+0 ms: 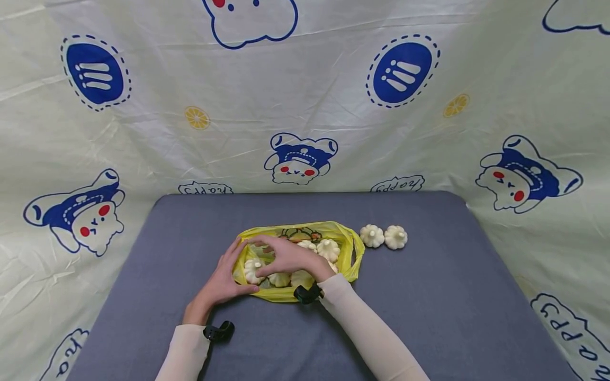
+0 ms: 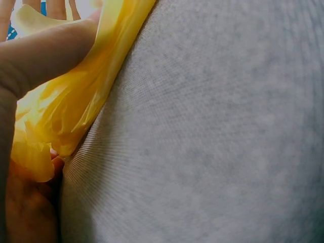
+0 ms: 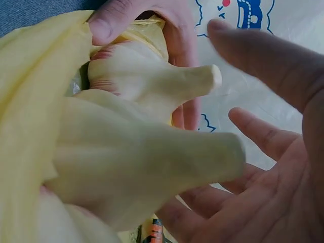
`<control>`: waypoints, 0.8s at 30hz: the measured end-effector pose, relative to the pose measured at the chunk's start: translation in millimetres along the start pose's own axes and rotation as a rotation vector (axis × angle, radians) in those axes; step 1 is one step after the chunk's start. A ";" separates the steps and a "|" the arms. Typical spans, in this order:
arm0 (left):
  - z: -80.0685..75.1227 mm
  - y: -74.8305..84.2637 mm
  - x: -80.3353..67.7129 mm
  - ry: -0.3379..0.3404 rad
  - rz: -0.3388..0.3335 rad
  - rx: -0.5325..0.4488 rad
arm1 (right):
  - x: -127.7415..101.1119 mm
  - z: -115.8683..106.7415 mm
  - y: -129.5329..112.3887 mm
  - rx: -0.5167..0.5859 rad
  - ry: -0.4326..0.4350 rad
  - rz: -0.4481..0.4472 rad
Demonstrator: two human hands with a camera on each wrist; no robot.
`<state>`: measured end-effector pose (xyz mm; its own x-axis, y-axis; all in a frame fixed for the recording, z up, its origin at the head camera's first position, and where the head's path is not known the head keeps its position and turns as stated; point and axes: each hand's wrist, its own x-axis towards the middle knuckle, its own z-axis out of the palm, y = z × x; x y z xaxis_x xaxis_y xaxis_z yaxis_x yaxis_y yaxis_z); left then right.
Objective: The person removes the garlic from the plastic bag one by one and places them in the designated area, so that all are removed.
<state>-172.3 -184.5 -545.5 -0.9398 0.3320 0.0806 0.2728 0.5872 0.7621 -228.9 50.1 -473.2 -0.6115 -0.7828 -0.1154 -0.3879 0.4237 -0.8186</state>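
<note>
**Thin bag, crowded garlic: risk of a spill**

Sleeved forearms come up from below me to the thin yellow plastic bag [image 1: 350, 248], which lies on the grey cloth-covered desk [image 1: 452, 296] under both hands. My left hand [image 1: 224, 280] pinches the bag's rim, thumb on the film, at the bag's near-left edge. My right hand [image 1: 290, 256] hovers spread over the opening, fingers relaxed and apart, gripping nothing that I can see.

I judge the film could tear or slip from the left pinch if I pull hard, since it is thin and crumpled. A bulb could also roll out if the mouth sags, because the white garlic bulbs in the bag [image 1: 329, 248] sit piled close to the rim.

Count: one bag; about five bulbs visible inside, with more possibly hidden under my right hand; two loose white garlic bulbs [image 1: 383, 236] touching each other, just right of the bag.
</note>
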 end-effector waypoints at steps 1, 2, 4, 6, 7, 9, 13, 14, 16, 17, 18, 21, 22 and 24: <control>0.2 -0.3 0.0 0.001 0.003 0.001 | 0.3 0.2 -0.1 -0.004 -0.004 0.009; 0.3 -0.5 0.1 0.002 0.006 0.001 | 0.7 0.6 0.1 -0.012 -0.008 0.018; 0.8 -1.2 0.6 0.005 0.013 0.001 | 2.3 1.6 0.6 -0.021 -0.017 0.030; 1.0 -1.8 1.1 0.006 0.015 0.004 | 3.9 2.5 1.0 -0.028 -0.024 0.042; 1.1 -1.9 1.3 0.006 0.014 0.007 | 4.5 3.1 1.3 -0.034 -0.023 0.047; 1.4 -2.2 1.6 0.007 0.013 0.006 | 6.2 4.5 2.6 -0.046 -0.023 0.057; 2.4 -2.7 1.9 0.009 0.014 0.002 | 8.0 6.5 5.1 -0.052 -0.024 0.067; 2.7 -2.7 1.9 0.009 0.018 0.004 | 8.7 7.1 6.0 -0.054 -0.026 0.066; 3.1 -2.8 2.1 0.009 0.021 0.005 | 9.5 8.1 7.3 -0.051 -0.029 0.063; 3.2 -2.7 2.0 0.010 0.023 0.007 | 9.9 8.7 7.8 -0.052 -0.031 0.064; 3.2 -2.7 2.0 0.009 0.022 0.005 | 10.1 9.2 8.2 -0.055 -0.032 0.063; 2.9 -2.8 1.9 0.008 0.022 0.008 | 11.0 10.2 8.5 -0.062 -0.031 0.059; 2.7 -2.5 1.7 0.008 0.023 0.009 | 11.3 10.5 8.6 -0.065 -0.029 0.059; 2.5 -2.3 1.4 0.008 0.022 0.011 | 12.3 11.2 8.8 -0.081 -0.028 0.057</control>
<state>-173.8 -183.6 -548.8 -0.9353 0.3388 0.1022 0.2953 0.5880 0.7530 -232.1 39.1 -488.2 -0.6148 -0.7685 -0.1773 -0.4085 0.5026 -0.7620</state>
